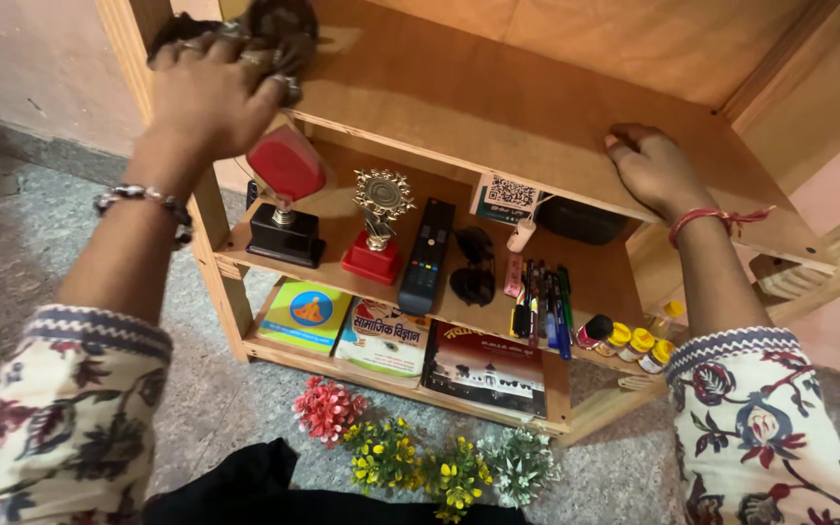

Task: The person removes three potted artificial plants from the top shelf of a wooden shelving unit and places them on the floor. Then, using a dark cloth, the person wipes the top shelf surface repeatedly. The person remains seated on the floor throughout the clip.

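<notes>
Nearest the lens: 2 floral-print sleeves (60, 408), and between them a dark cloth fold at the bottom edge. Just beyond, on the speckled floor (12, 243), 4 artificial flower bunches: red (330, 408), 2 yellow (381, 454), 1 whitish-green (517, 462).

Left hand (211, 92): ringed fingers curled down over a dark brown cloth (279, 24), pressing it onto the left front corner of the top shelf (459, 107) of a small wooden rack. Beaded bracelet at the wrist. Grip looks closed around the cloth; palm side hidden.

Right hand (648, 165): fingers flat and slightly spread, resting on the front edge of the same top shelf, toward its right side. It grips nothing I can see. Red thread on the wrist.

Middle shelf, left to right:
- trophy with red top on a black base (286, 209), directly under the left hand
- gold trophy on a red base (378, 228)
- black remote control (426, 255)
- dark sunglasses (473, 267)
- row of pens (542, 306)
- 4 small bottles with yellow or dark caps (629, 345) at the right end
- black box (580, 222) at the back, a printed card (507, 199) leaning beside it

Bottom shelf: 3 books lying flat, green-yellow (305, 316), white (383, 338), dark red (486, 369).
</notes>
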